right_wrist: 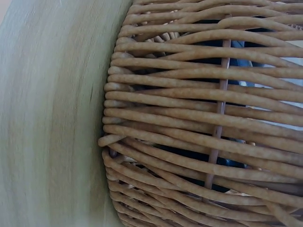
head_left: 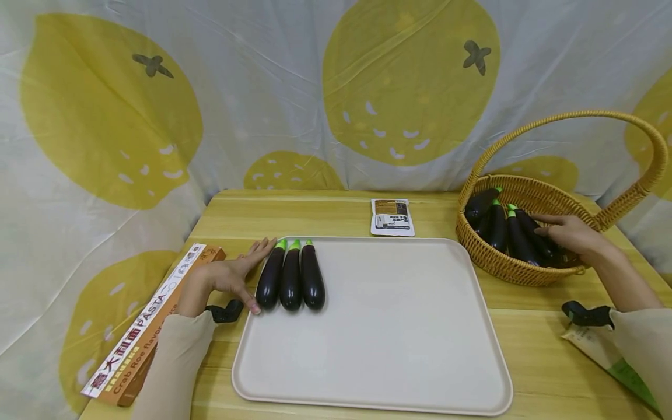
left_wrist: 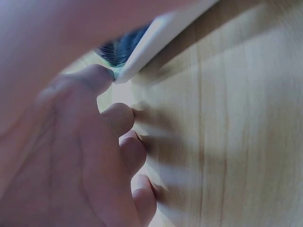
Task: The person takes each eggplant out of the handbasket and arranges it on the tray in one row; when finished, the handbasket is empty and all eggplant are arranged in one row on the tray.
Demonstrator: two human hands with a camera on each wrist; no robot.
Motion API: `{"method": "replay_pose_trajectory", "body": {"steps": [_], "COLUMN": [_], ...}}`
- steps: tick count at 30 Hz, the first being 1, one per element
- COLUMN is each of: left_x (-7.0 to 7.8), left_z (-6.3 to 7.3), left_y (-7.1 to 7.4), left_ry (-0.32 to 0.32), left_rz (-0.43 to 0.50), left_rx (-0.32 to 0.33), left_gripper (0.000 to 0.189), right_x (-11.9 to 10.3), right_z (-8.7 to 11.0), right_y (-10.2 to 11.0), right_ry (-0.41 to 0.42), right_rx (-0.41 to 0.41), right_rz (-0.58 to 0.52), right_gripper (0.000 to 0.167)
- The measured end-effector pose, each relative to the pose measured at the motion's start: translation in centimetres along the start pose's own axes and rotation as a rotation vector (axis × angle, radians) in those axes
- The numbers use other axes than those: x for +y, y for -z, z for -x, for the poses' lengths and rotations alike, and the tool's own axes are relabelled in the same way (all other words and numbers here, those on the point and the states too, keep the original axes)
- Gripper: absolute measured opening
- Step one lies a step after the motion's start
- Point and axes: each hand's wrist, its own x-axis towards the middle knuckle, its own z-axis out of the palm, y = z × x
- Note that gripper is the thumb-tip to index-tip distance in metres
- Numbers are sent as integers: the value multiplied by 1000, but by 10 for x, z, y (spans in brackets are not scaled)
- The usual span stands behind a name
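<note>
Three eggplants (head_left: 291,277) lie side by side at the left end of a beige tray (head_left: 399,326), green stems toward the back. My left hand (head_left: 231,277) spreads over the tray's left edge, its thumb by the nearest eggplant's bottom. In the left wrist view, fingertips (left_wrist: 124,116) touch the table beside the tray rim. My right hand (head_left: 574,236) reaches into a wicker basket (head_left: 504,271), its index finger over one of several eggplants (head_left: 520,239). Its other fingers are hidden, so a grip cannot be made out. The right wrist view shows the basket's woven side (right_wrist: 203,104).
A long pasta box (head_left: 152,321) lies slantwise left of the tray. Behind the tray is a white and brown packet (head_left: 392,219). A green and beige packet (head_left: 609,359) lies partly under the right sleeve. The basket's tall handle (head_left: 567,116) arches above it.
</note>
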Motion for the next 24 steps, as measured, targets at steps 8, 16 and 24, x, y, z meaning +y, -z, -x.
{"method": "replay_pose_trajectory", "body": {"steps": [8, 16, 24], "left_x": [0, 1, 2], "left_z": [-1, -1, 0], "left_y": [0, 0, 0], "left_ry": [6, 14, 15], "left_rz": [-3, -6, -1], "left_rx": [0, -2, 0], "left_gripper": [150, 150, 149], "right_x": [4, 1, -15], "right_z": [0, 5, 22], "right_y": [-2, 1, 9], "right_ry": [-4, -10, 47], "right_rx": [25, 103, 130], "right_rz": [-52, -96, -82], "right_gripper": [60, 61, 62]}}
